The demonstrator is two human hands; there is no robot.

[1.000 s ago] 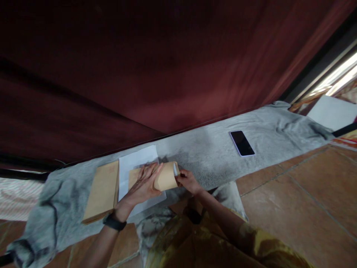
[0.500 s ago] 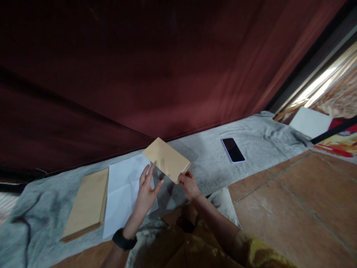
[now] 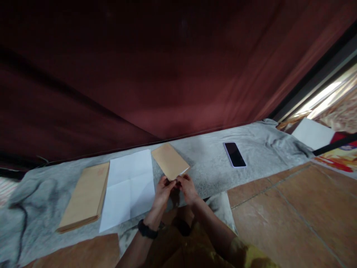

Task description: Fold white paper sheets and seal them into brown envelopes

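A tan paper envelope [image 3: 170, 160] is held over the grey cloth, with a bit of white paper showing at its near right edge. My left hand [image 3: 162, 191] pinches the near corner of the envelope. Close beside it, my right hand [image 3: 187, 187] grips the same near edge, its fingertips almost meeting those of the left. To the left lies a creased white sheet of paper [image 3: 128, 186]. Beyond that sheet is a stack of tan envelopes [image 3: 85, 197].
A grey cloth [image 3: 206, 167] covers the long low surface. On it at right lies a phone [image 3: 234, 154] with a dark screen. A dark red curtain [image 3: 167, 74] hangs behind. Brown floor tiles [image 3: 284, 208] and a white board-like item [image 3: 312, 133] are on the right.
My left hand has moved right and closed on the near corner of the envelope, beside my right hand. The envelope has turned and come slightly lower in view.
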